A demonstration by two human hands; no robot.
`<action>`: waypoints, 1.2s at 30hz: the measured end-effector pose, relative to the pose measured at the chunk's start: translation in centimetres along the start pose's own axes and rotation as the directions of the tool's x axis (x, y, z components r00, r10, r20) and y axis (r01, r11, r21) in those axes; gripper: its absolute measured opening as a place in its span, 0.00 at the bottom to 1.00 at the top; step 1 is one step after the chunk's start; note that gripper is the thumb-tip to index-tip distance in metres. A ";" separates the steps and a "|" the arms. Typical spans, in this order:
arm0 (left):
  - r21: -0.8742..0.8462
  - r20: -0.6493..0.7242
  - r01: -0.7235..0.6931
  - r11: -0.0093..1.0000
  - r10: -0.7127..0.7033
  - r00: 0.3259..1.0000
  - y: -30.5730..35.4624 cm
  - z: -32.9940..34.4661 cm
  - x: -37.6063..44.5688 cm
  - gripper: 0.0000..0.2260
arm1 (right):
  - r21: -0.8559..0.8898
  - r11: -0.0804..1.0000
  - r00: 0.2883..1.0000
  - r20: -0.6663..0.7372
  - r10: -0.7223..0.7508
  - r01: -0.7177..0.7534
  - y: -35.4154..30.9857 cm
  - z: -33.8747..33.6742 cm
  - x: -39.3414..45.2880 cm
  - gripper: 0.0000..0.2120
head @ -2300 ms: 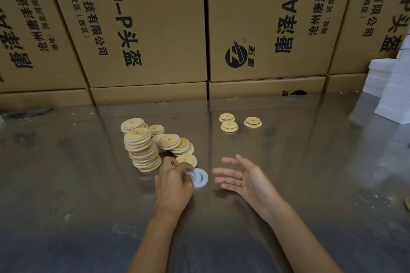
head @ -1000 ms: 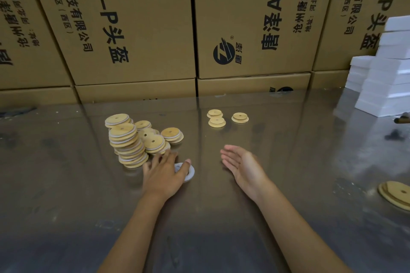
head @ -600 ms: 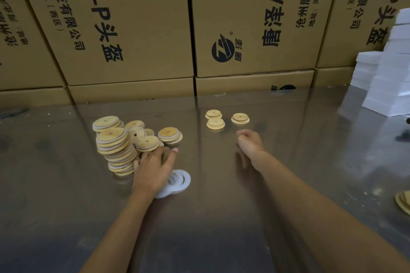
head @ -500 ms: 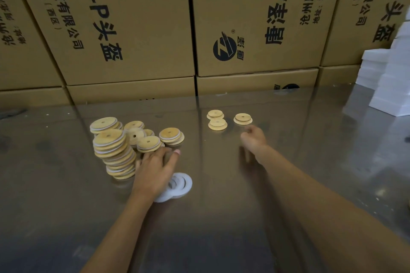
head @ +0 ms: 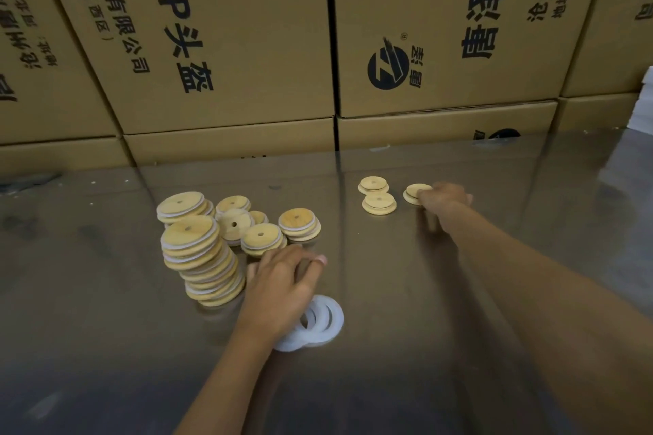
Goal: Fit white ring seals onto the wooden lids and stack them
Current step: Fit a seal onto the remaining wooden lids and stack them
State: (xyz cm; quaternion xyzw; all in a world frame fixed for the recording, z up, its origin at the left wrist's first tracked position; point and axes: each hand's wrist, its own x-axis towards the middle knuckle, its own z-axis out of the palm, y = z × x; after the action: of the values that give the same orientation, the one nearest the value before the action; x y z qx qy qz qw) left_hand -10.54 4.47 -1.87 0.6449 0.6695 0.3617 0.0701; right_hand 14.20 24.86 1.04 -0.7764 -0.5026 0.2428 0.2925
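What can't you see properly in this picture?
All in the head view:
- The white ring seals: partly under the left hand, so their number is unclear.
- The wooden lid at the right hand: fingers cover its edge and are blurred.
- The tall lid stack: layers too thin to count.

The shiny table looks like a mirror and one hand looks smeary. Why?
Head view: the glossy metal table reflects the brown cardboard boxes behind it, so pale streaks of glare run across it; the right hand, at the small round wooden lid, is smeared by motion blur; the left hand by the white ring seals looks sharper; the wide lens makes the boxes lean.
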 end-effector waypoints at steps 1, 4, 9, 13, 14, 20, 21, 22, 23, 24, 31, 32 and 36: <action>0.009 0.001 -0.004 1.000 0.004 1.000 0.0 0.1 0.0 0.07 | 0.002 1.000 1.000 -0.007 -0.008 0.008 0.0 0.1 0.1 0.21; 0.037 0.014 -0.002 0.999 0.001 1.000 0.1 0.1 0.1 0.08 | 0.075 0.996 0.999 -0.006 -0.051 0.051 0.3 0.3 -0.6 0.16; 0.108 0.033 -0.011 0.994 0.007 0.999 0.1 0.0 0.0 0.10 | 0.230 0.961 0.988 -0.038 -0.151 0.156 1.3 0.5 -2.6 0.13; 0.088 0.056 -0.005 0.996 0.000 0.998 0.4 -0.3 -0.1 0.08 | 0.315 0.941 0.987 0.052 -0.150 0.126 2.1 -0.7 -5.1 0.18; 0.069 0.066 0.005 0.998 -0.009 0.998 0.4 -0.5 -0.1 0.07 | 0.309 0.942 0.983 0.077 -0.165 0.134 2.4 -1.0 -6.0 0.16; -0.179 0.170 0.022 0.984 0.009 0.985 0.7 -2.1 -1.0 0.08 | 0.323 0.922 0.954 0.131 -0.268 0.215 4.4 -1.6 -11.1 0.10; -0.212 0.204 0.033 0.977 0.011 0.979 0.8 -2.4 -1.4 0.08 | 0.330 0.918 0.952 0.134 -0.276 0.220 4.7 -1.7 -11.9 0.10; -0.229 0.237 0.050 0.972 0.006 0.972 0.8 -2.7 -1.8 0.07 | 0.339 0.915 0.949 0.141 -0.280 0.220 5.0 -1.7 -12.6 0.11; -0.229 0.261 0.065 0.971 -0.004 0.965 0.9 -3.0 -2.1 0.06 | 0.349 0.910 0.946 0.150 -0.288 0.222 5.3 -1.8 -13.3 0.11; -0.221 0.273 0.077 0.972 -0.014 0.962 1.1 -3.2 -2.4 0.06 | 0.358 0.906 0.942 0.156 -0.297 0.226 5.5 -1.9 -13.9 0.10; -0.465 0.207 0.159 0.871 -0.068 0.976 1.7 -3.0 -3.4 0.11 | 0.428 0.877 0.927 0.191 -0.323 0.218 6.9 -2.4 -18.9 0.09; -0.483 0.180 0.167 0.859 -0.089 0.980 1.7 -3.0 -3.5 0.11 | 0.467 0.863 0.922 0.214 -0.323 0.193 7.0 -2.4 -19.6 0.11; -0.501 0.081 0.189 0.845 -0.171 0.982 1.9 -2.8 -3.7 0.11 | 0.629 0.773 0.906 0.278 -0.320 0.081 6.4 -2.6 -21.9 0.10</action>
State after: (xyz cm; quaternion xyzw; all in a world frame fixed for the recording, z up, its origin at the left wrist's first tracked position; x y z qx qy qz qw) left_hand -9.96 -0.16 -0.14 0.5441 0.6074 0.5058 0.2813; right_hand 11.76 2.01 0.27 -0.5228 -0.5258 0.4984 0.4493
